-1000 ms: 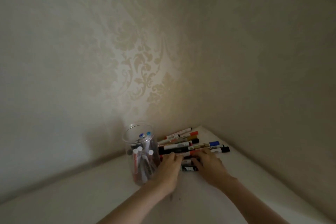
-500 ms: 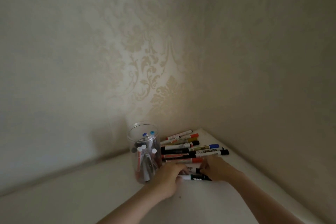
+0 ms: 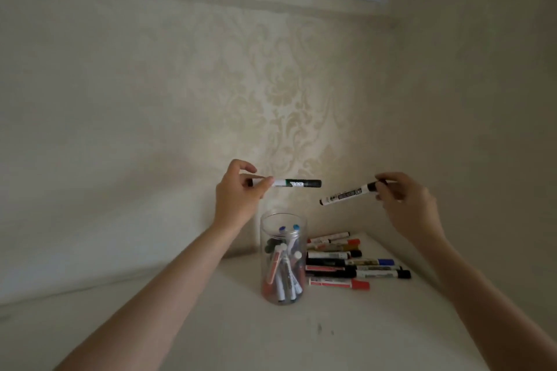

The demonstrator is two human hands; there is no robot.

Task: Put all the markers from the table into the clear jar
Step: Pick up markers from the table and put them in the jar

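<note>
The left hand pinches a green marker level above the clear jar. The right hand, at the jar's 2 o'clock, grips a black marker by its cap. Remaining markers lie on the table at the jar's 3 o'clock.

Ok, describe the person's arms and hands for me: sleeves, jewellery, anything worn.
Both forearms are bare as far as the frame shows, with no sleeves in view. The left hand and the right hand wear no gloves, and no rings, watch or bracelets show at the fingers or wrists. Nails look short and unpainted, though the dim light limits detail.
</note>
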